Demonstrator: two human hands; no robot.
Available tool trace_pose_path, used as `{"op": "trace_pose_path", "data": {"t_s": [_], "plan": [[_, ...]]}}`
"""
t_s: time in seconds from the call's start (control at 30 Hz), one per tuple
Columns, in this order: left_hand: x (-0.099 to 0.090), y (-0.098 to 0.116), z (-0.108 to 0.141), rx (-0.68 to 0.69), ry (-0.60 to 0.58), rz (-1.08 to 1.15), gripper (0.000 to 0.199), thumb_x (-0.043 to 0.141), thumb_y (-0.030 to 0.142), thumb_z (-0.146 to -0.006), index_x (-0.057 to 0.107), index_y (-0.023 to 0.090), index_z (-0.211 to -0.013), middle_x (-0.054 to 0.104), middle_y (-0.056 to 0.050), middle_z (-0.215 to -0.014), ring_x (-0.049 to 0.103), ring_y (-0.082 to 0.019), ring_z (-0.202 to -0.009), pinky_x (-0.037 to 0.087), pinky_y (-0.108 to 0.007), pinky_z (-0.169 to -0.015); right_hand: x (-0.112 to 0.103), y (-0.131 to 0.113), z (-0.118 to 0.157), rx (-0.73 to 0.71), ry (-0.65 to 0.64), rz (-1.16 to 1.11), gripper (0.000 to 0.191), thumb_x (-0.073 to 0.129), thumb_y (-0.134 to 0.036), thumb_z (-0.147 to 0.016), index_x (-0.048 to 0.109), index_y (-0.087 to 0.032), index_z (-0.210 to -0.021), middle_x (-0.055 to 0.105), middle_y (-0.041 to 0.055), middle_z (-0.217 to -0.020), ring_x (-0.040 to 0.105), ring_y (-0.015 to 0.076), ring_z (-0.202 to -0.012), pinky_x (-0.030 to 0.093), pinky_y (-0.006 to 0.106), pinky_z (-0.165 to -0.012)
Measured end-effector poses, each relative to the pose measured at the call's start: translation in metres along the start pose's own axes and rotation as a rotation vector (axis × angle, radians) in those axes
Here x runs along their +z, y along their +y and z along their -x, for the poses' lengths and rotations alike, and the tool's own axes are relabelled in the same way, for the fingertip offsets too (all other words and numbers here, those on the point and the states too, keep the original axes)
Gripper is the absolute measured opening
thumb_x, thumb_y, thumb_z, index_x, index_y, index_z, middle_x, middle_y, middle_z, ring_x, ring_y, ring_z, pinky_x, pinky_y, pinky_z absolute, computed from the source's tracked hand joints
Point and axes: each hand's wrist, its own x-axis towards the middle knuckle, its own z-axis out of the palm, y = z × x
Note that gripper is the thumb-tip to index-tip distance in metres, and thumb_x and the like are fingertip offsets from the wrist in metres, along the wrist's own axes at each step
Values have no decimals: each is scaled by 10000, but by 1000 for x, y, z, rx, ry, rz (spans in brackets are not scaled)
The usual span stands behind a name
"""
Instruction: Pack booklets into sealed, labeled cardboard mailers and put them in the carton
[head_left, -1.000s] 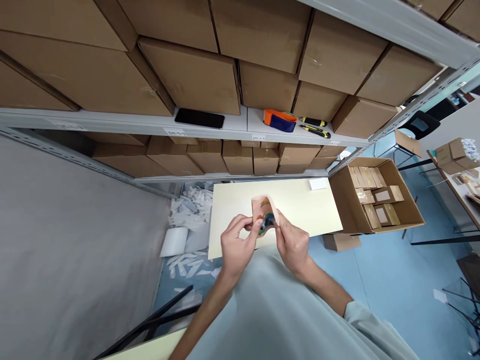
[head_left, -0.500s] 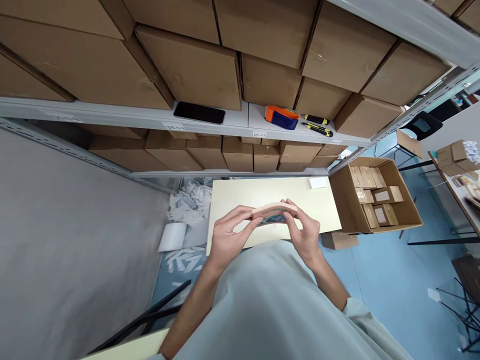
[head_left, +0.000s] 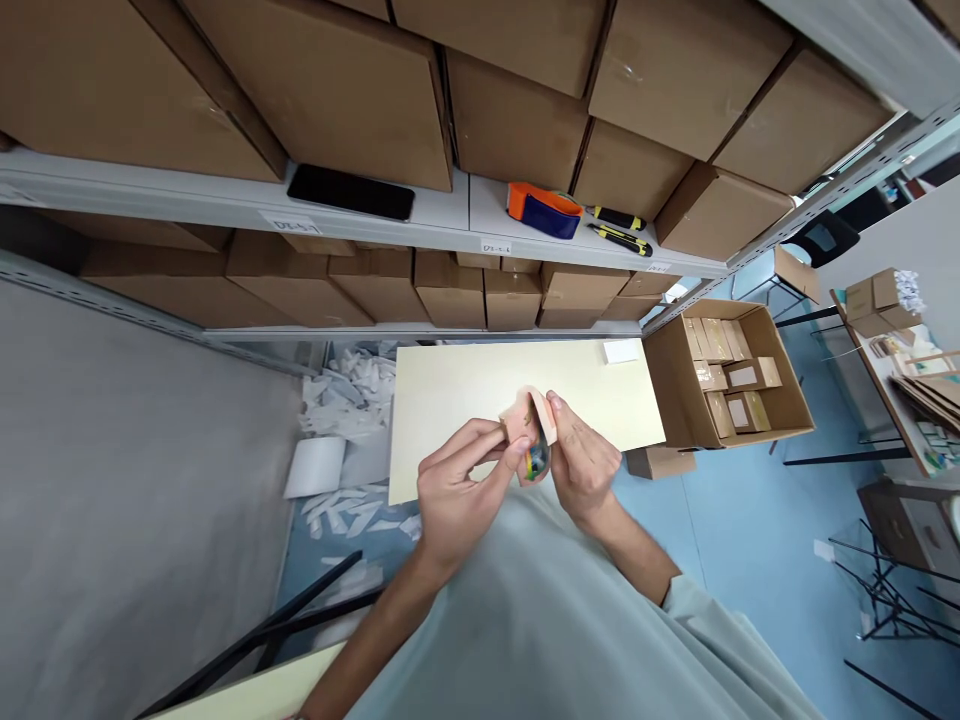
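Note:
A small peach-coloured packet or carton (head_left: 519, 415) with a multicoloured printed area is held up over the cream table (head_left: 442, 385). It is folded, with a dark gap between its two sides; its exact kind is unclear. My left hand (head_left: 466, 490) pinches the packet's left side between thumb and fingers. My right hand (head_left: 583, 462) grips its right side, the thumb near the upper edge. The fingers hide part of the packet. Behind it, a white card (head_left: 621, 351) lies near the table's far right corner.
Brown boxes (head_left: 517, 120) fill the shelf ahead. On the shelf edge lie a black phone (head_left: 350, 191), an orange-and-blue band (head_left: 545, 211) and two yellow-black cutters (head_left: 621, 239). An open carton (head_left: 787, 432) with small boxes stands right; paper scraps (head_left: 349, 395) lie left.
The packet has turned from a wide, shallow curve to a sharp fold with a gap showing. My hands have come closer together. The view has shifted slightly.

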Motion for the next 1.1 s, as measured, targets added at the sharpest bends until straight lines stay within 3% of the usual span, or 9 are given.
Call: {"op": "trace_pose_path", "data": {"t_s": [0.1,0.33,0.47,0.6,0.87,1.0,1.1], "plan": [[-2,-3,-6,-79,-3,26,146,754,288,-959,828,193,-877,728,-28,-798,651,-134,-693,591,-219,-629,-5,-5,-2,-114,80,94,643,424,-69,-1123,353,-244,-1738,743,71,-1413,751,204,-1269,646,280,-1079],[-9,-6,-21,-71,-21,48,127,751,261,-955,810,192,-866,743,-22,-814,666,-126,-699,578,-204,-633,-20,-24,-1,-142,46,143,665,438,-40,-1107,339,-209,-1743,744,65,-1402,758,213,-1250,631,274,-1099],[-7,-2,-22,44,-21,2,167,746,226,-975,801,195,-821,729,-12,-782,657,-116,-659,579,-207,-632,-25,-30,1,-121,57,134,682,506,-42,-1094,353,-201,-1738,735,78,-1414,760,233,-1246,634,281,-1095],[-4,1,-22,202,40,-91,112,768,163,-967,862,223,-959,788,-17,-857,721,-131,-728,615,-223,-705,-29,-34,1,-79,65,121,713,545,-48,-1083,336,-208,-1746,722,84,-1435,760,249,-1241,635,288,-1094],[-5,-7,-15,404,79,-235,366,793,93,-944,838,321,-1227,840,-1,-1061,805,-164,-877,666,-262,-796,-30,-39,-6,-36,139,98,716,443,26,-1063,376,-231,-1728,755,52,-1384,777,193,-1198,648,219,-1028],[-4,-12,-12,506,75,-243,478,782,37,-924,800,328,-1303,842,-8,-1100,814,-178,-906,666,-279,-796,-33,-35,-10,12,155,64,728,521,-8,-1070,376,-284,-1728,776,33,-1352,818,197,-1106,680,220,-964],[-5,-17,-8,558,46,-240,514,765,7,-912,785,315,-1323,844,-25,-1103,817,-195,-924,661,-291,-791,-36,-29,-12,97,128,-2,645,581,-80,-1089,473,-308,-1682,786,31,-1344,844,209,-1035,705,248,-921]]}}
